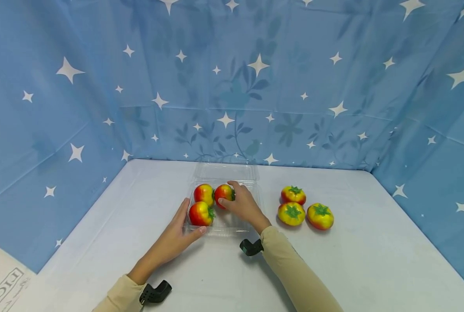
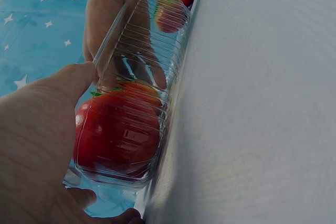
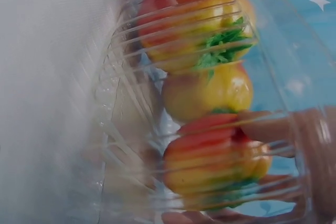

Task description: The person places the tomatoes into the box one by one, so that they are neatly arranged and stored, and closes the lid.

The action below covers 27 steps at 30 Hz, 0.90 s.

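Observation:
A clear plastic clamshell box [image 1: 232,222] lies with its lid [image 1: 226,171] folded back, away from the person. Inside it on the left are two red-and-yellow fruits with green leafy tops, a rear fruit [image 1: 203,193] and a front fruit [image 1: 200,214]. The right hand [image 1: 244,204] reaches into the box and grips a third such fruit [image 1: 222,193] between thumb and fingers; the right wrist view shows this fruit [image 3: 210,156] through the ribbed wall. Against the box's left side and front corner rests the left hand [image 1: 174,238], fingers extended, its thumb touching the rim in the left wrist view.
Three similar fruits sit on the white table [image 1: 372,242] right of the box: a rear one [image 1: 293,196], a front one [image 1: 291,214] and a right one [image 1: 320,216]. A blue star-patterned curtain [image 1: 294,86] surrounds the table's back and sides.

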{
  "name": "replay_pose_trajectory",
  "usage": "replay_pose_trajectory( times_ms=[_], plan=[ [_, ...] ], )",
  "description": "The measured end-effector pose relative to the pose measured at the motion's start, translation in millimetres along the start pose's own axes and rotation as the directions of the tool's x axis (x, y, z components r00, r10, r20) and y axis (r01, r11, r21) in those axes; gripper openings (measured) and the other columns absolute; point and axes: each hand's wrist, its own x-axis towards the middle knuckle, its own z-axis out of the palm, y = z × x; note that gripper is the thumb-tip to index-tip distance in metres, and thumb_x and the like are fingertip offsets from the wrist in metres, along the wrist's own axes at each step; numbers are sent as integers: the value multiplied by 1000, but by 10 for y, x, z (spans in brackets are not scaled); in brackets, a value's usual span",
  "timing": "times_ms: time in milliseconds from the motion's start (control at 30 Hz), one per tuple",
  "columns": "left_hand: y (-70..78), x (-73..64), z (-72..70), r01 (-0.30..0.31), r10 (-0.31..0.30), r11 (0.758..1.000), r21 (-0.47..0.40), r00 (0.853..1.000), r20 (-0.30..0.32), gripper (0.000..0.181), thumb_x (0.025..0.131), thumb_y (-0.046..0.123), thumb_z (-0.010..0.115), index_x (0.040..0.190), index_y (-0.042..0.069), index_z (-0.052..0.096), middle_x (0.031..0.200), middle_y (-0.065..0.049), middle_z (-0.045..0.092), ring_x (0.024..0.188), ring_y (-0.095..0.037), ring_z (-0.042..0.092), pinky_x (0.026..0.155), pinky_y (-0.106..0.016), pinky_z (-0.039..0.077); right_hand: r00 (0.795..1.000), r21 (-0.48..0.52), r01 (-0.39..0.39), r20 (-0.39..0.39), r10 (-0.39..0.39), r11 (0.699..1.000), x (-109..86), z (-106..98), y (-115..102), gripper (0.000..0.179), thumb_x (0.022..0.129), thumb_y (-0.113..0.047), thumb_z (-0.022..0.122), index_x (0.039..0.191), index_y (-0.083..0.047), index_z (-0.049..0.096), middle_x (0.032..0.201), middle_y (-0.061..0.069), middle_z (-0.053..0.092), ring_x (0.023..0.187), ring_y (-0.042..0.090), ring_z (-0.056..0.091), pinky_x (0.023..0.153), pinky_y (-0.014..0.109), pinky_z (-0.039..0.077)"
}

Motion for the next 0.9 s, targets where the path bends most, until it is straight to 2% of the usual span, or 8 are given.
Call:
replay_pose_trajectory(
  times_ms=[433, 567, 900],
  plan=[
    [9, -7, -3, 4, -4, 1000, 2, 1000, 2, 108, 101, 50, 72, 171, 1, 7, 178, -19, 6, 163, -38, 11, 127, -58, 14, 999, 2, 15, 50, -15, 1000, -41, -71, -21, 77, 99, -27, 78, 162, -3, 41, 155, 29, 47, 135, 42, 54, 115, 59, 43],
    [-5, -2, 1, 4, -4, 1000, 3, 1000, 1, 108, 101, 50, 73, 171, 0, 7, 178, -19, 6, 162, -39, 11, 126, -59, 15, 998, -1, 35, 51, -35, 999, -54, -112, -22, 78, 99, -29, 79, 161, -3, 41, 152, 29, 49, 131, 41, 57, 112, 59, 47],
    [-20, 7, 0, 17, -17, 1000, 13, 1000, 6, 109, 100, 51, 73, 171, 1, 7, 178, -18, 6, 163, -38, 11, 126, -57, 15, 997, 1, 66, 41, -66, 998, -141, -389, -42, 76, 100, -30, 75, 164, -7, 39, 157, 23, 43, 139, 44, 52, 108, 59, 51]
  ],
)
